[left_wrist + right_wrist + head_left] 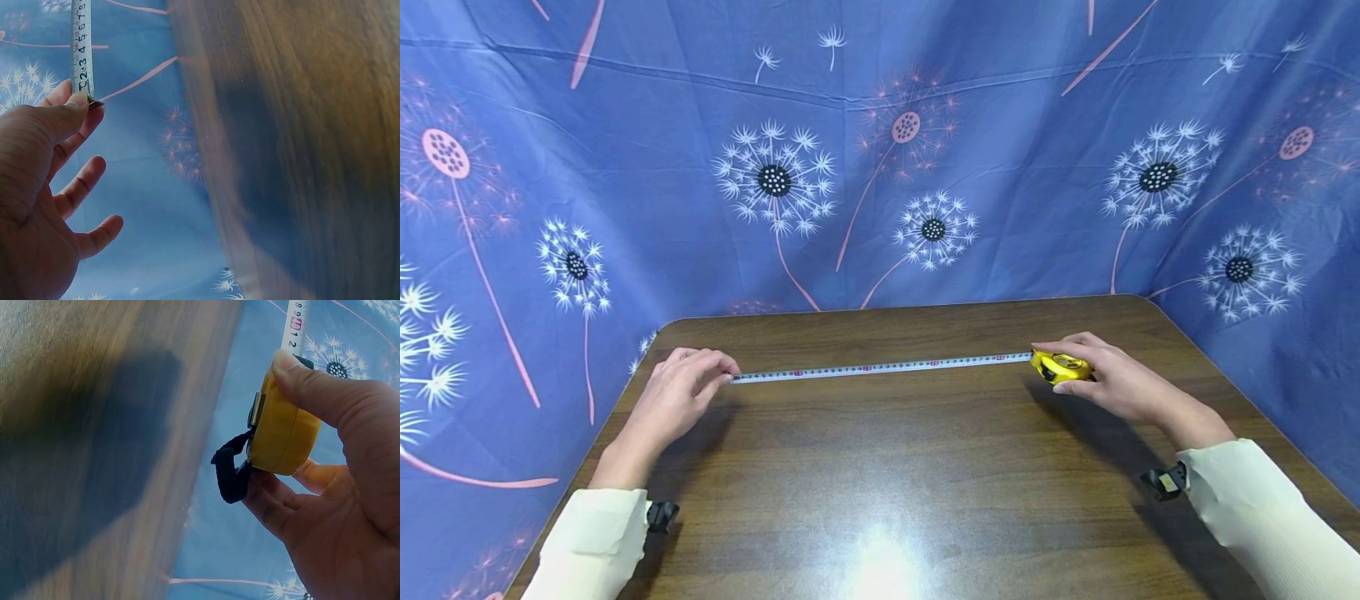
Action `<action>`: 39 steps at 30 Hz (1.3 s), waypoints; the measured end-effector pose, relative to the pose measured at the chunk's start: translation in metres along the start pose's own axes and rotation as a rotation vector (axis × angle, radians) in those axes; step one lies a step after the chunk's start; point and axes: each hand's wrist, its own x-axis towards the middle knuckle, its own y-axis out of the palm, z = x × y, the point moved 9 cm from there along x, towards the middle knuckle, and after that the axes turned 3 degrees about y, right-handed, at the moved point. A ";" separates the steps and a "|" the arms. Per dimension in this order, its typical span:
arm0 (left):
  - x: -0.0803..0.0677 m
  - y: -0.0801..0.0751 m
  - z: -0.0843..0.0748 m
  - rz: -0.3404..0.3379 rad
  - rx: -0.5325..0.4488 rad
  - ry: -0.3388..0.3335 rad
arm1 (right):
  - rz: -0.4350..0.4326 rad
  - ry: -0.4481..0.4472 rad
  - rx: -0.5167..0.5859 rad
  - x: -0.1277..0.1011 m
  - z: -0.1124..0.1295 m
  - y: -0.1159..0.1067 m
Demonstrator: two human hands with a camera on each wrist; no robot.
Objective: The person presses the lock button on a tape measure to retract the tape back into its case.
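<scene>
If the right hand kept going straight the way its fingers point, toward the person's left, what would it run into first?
Probably nothing solid: past the right hand and its yellow tape measure case lies only the extended tape blade above the wooden table, then the left hand pinching the blade's end. Depth is uncertain.

Your head camera looks forward and down on the wooden table (880, 467) from above its near edge, wide enough to take in both hands and the blue dandelion cloth (880, 167) hung behind the table. Your left wrist camera sits close behind the left hand (37, 206), facing along the tape blade (82, 44). Your right wrist camera sits just as near the right hand (337, 487) holding the yellow tape case (281, 434). All three views share the table, blade and cloth.
</scene>
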 end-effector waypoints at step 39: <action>0.003 0.004 -0.003 0.003 0.004 0.016 | 0.055 0.057 0.048 0.007 0.002 0.010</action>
